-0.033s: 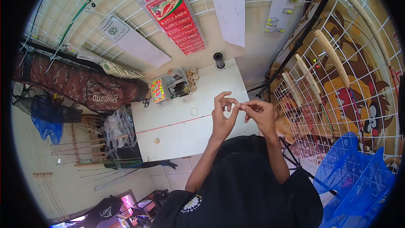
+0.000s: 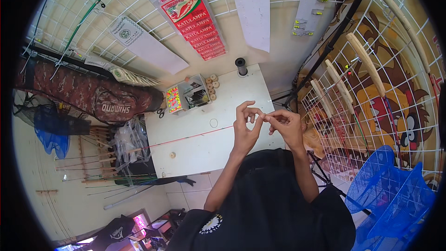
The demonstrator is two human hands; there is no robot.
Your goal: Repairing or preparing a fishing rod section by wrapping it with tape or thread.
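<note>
So both hands up over the white table, left hand and right hand pinching something tiny, can't tell what, compartment box holding bright little floats, round spools alongside

Bare forearms run back from the left hand and right hand into black clothing (short-sleeved, round pale emblem).

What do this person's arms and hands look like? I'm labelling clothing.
Both forearms are bare: no sleeves reach them. The left hand and right hand wear no gloves; no rings or watch can be made out. The person wears a black top with a round pale emblem.
</note>
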